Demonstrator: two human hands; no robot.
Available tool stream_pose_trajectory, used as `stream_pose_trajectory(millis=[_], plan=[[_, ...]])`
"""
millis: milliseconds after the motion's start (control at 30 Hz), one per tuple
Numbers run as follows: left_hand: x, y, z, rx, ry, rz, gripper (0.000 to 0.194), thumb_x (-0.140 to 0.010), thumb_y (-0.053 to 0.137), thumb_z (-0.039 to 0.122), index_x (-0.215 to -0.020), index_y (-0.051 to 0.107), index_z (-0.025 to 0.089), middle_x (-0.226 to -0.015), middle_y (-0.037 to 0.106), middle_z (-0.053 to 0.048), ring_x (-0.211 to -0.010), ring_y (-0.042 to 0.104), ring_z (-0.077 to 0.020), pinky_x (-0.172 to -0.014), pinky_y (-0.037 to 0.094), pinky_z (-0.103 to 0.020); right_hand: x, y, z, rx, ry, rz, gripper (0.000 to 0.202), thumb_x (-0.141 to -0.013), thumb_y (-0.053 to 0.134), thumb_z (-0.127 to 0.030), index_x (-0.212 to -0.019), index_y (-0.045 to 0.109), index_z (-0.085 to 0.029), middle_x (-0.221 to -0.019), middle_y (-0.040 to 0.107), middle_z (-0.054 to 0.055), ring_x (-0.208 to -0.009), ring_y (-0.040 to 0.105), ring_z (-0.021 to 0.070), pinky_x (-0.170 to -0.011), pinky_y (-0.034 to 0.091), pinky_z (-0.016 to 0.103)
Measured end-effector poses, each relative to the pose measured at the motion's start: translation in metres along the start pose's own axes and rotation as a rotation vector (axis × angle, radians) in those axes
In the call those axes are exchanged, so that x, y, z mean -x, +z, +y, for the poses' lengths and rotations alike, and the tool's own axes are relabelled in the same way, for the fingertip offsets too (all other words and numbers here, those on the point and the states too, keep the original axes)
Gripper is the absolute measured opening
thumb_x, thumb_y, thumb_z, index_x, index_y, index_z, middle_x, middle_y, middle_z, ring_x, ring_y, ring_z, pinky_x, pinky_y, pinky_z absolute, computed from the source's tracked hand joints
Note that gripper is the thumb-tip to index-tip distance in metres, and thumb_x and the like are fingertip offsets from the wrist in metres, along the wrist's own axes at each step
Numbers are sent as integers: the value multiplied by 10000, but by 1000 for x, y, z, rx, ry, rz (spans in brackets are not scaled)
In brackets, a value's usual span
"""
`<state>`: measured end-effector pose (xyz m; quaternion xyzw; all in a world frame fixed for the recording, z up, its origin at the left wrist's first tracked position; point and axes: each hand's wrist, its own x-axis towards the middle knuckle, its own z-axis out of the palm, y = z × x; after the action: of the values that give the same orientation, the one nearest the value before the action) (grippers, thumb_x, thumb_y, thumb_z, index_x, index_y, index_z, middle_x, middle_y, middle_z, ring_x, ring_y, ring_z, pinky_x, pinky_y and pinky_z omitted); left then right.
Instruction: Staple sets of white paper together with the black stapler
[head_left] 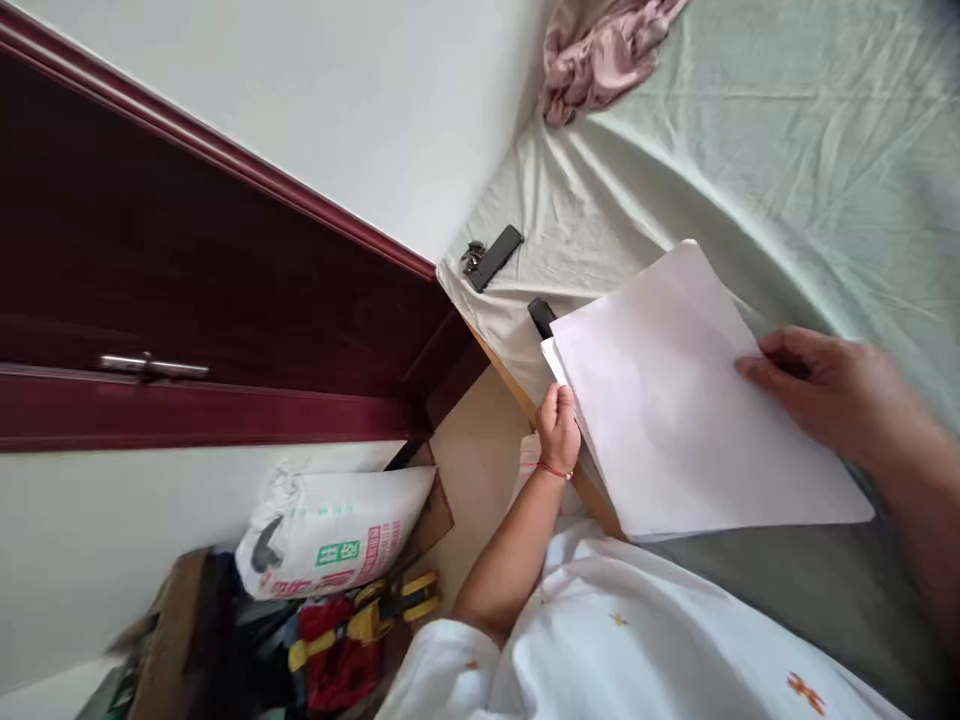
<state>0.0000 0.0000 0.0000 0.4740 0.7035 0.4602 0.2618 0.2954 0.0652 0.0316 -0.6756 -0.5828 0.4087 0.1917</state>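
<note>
My left hand (559,430), with a thin red string round the wrist, is closed on the left edge of a small stack of white paper sheets (675,410). The top sheet lies slightly askew, and the edges of other sheets (551,358) show beneath it on the left. At the right edge, my right hand (817,385) pinches the paper between thumb and curled fingers. The sheets are held above the pale green bedsheet (787,190). A black object (541,318) sticks out partly from behind the paper's upper left corner.
A black oblong case (497,258) and a cluster of small dark metal pieces (473,257) lie near the bed's corner. Crumpled pink cloth (600,55) rests against the wall. On the floor at left are a white printed sack (337,530) and a yellow toy-like object (367,620).
</note>
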Motion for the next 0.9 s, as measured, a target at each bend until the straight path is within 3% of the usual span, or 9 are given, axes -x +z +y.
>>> stream_pose_trajectory(millis=[567,733,900], plan=[[2,-2,9,14,41,-5,543,-952,496,656,-669,367,212,-612,311,52,-594,292,-113,-589,257,-274,5,4,1,-83,-7,-30,333,-789,598,-590,-877,690,-282,-688,703,-10,-566,598,177,-517,405,307],[1,-3,8,-7,22,19,548,-938,510,670,-655,416,210,-607,336,45,-591,309,-119,-596,276,-280,6,4,2,-120,-3,-34,343,-787,594,-604,-864,678,-280,-669,684,-17,-545,580,169,-500,398,301],[0,-4,6,-1,8,27,530,-942,506,666,-689,494,200,-651,409,27,-639,376,-128,-653,346,-273,6,7,5,-88,-57,65,341,-766,609,-593,-880,706,-286,-661,663,-14,-560,565,171,-536,400,309]])
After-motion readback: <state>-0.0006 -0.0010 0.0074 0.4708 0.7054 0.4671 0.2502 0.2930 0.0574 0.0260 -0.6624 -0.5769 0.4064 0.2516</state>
